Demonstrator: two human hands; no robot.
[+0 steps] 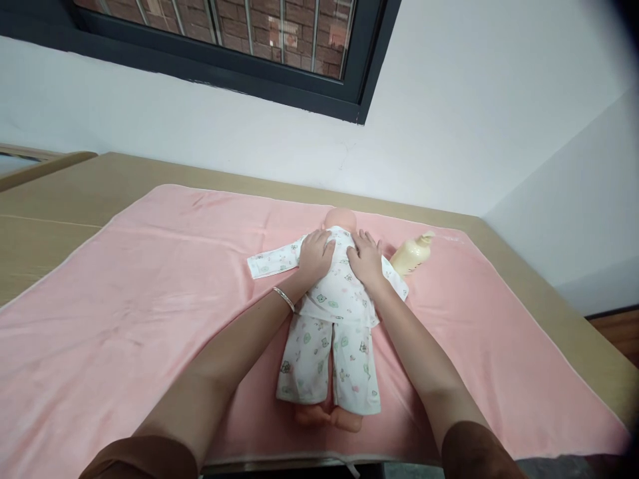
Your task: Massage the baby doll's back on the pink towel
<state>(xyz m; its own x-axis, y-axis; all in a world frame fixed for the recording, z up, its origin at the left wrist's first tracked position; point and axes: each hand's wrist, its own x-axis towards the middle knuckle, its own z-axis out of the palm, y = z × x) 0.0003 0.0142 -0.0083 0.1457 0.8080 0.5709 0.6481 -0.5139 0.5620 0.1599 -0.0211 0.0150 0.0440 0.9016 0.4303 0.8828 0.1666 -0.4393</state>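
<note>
A baby doll [340,218] lies on a pink blanket [150,319], its head toward the wall and its feet toward me. It wears a white patterned top [334,293] and matching trousers [307,362]. My left hand [316,256] rests flat on the left side of the doll's upper body, fingers stretched toward its head. On the opposite side my right hand [367,258] lies the same way near the shoulder. Neither hand grips anything. The doll's face does not show. Just right of my right hand, a cream pump bottle [412,256] lies tilted on the blanket beside the sleeve.
The blanket covers much of a wooden table [134,169], whose back edge meets a white wall [279,146]. Above is a dark-framed window [364,86] with bars. Another wooden edge [50,166] shows at the far left.
</note>
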